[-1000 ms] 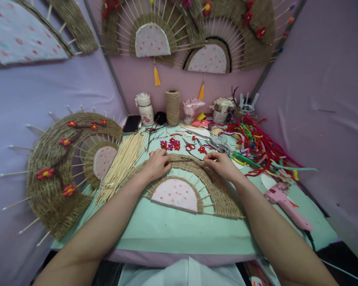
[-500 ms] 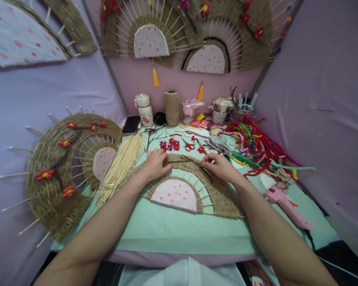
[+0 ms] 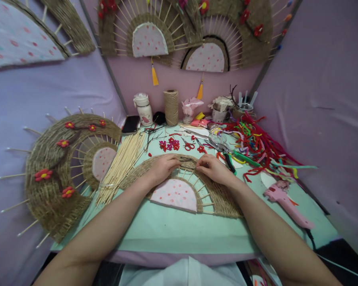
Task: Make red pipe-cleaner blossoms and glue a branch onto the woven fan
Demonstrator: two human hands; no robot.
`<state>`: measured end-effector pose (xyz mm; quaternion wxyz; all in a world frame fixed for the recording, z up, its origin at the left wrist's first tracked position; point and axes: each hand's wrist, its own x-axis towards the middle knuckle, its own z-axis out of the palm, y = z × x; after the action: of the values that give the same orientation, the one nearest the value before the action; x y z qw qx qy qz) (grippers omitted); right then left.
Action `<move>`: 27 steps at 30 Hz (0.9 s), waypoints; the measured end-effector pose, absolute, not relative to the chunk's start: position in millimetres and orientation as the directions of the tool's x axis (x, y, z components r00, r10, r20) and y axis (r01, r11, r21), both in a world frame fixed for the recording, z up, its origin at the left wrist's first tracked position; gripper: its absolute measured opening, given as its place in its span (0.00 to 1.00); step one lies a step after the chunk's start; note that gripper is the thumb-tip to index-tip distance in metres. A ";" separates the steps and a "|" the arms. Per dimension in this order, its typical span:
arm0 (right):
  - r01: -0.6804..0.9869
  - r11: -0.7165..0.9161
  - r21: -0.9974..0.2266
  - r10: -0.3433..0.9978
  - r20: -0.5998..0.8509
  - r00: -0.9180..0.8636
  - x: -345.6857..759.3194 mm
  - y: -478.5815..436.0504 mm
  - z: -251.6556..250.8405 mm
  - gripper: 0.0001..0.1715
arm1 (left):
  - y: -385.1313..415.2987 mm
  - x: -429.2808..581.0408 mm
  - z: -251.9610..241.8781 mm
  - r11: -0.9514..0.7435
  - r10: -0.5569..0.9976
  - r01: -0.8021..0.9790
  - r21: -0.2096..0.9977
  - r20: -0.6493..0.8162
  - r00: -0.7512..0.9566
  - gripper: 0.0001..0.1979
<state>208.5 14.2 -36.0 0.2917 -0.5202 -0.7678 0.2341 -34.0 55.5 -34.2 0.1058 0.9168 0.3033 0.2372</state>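
Observation:
A half-round woven twine fan (image 3: 223, 198) with a pink dotted centre (image 3: 176, 194) lies flat on the mint table (image 3: 173, 230). My left hand (image 3: 162, 169) rests on the top of its woven arch, fingers curled and pressing the twine. My right hand (image 3: 211, 169) sits just to the right on the same arch, fingers bent and pinching at the weave. The two hands are close together near the top middle of the fan.
A bundle of bamboo sticks (image 3: 122, 165) lies left of the fan, a finished flowered fan (image 3: 56, 171) leans further left. Behind lie red scissors (image 3: 188, 145), small red flowers (image 3: 169, 144), a twine spool (image 3: 171, 107), a white bottle (image 3: 143, 108), pipe cleaners (image 3: 256, 147). A pink glue gun (image 3: 283, 200) lies right.
Both hands have slid inward along the top of the arch, toward each other; the right hand has moved left and the left hand right.

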 end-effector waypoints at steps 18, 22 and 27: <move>0.906 0.083 -0.415 0.992 0.123 -0.035 202.8 18.2 -42.6 0.10 | 61.3 -40.8 -39.5 -0.813 0.580 0.518 0.265 0.441 0.685 0.12; 0.917 0.124 -0.380 0.984 0.170 -0.063 203.0 18.0 -43.5 0.07 | 62.5 -41.6 -40.5 -0.818 0.573 0.511 0.264 0.447 0.687 0.12; 0.905 0.142 -0.402 0.983 0.168 -0.080 199.9 17.4 -42.2 0.05 | 62.8 -41.8 -40.3 -0.807 0.589 0.527 0.266 0.427 0.687 0.12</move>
<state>199.9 17.4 -42.2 0.2014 -0.6478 -0.7283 0.0968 -41.8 62.8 -40.3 0.0610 0.9163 0.3043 0.2532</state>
